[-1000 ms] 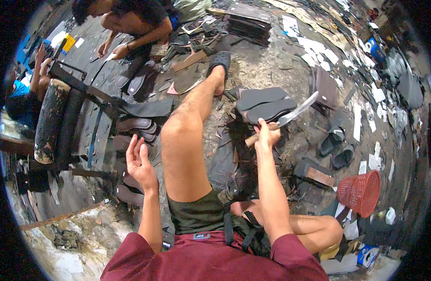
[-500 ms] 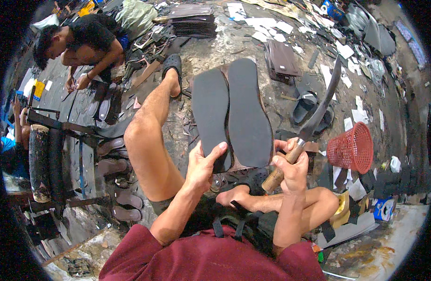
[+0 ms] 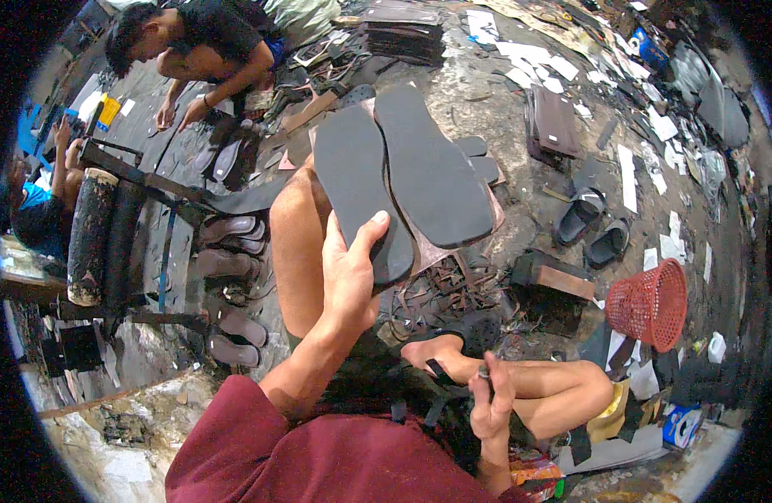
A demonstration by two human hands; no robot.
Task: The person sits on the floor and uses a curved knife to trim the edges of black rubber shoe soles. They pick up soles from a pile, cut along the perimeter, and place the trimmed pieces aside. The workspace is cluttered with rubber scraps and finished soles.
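Observation:
My left hand (image 3: 349, 272) grips a pair of dark grey shoe soles (image 3: 432, 172) by their near edge, thumb on top and fingers underneath. Side by side, the two soles lie on a thin pinkish-brown sheet (image 3: 428, 254) whose edges stick out around them. Down near my lap, my right hand (image 3: 493, 407) is closed, away from the soles. It seems to hold the knife by its wooden handle (image 3: 481, 390), of which only a short part shows; the curved blade is hidden.
Beyond my right knee are a red plastic basket (image 3: 646, 303), a pair of black slides (image 3: 580, 220) and a dark block (image 3: 554, 277). Stacked brown sheets (image 3: 552, 124) lie farther off. On the left, finished-looking sandals (image 3: 235, 335) sit near a bench roller (image 3: 91, 239). A co-worker (image 3: 210, 50) crouches at far left.
My right hand has let go of the soles' edge and drawn back toward my lap, its blade now out of sight. The soles, in my left hand alone, have tilted left. The view has shifted.

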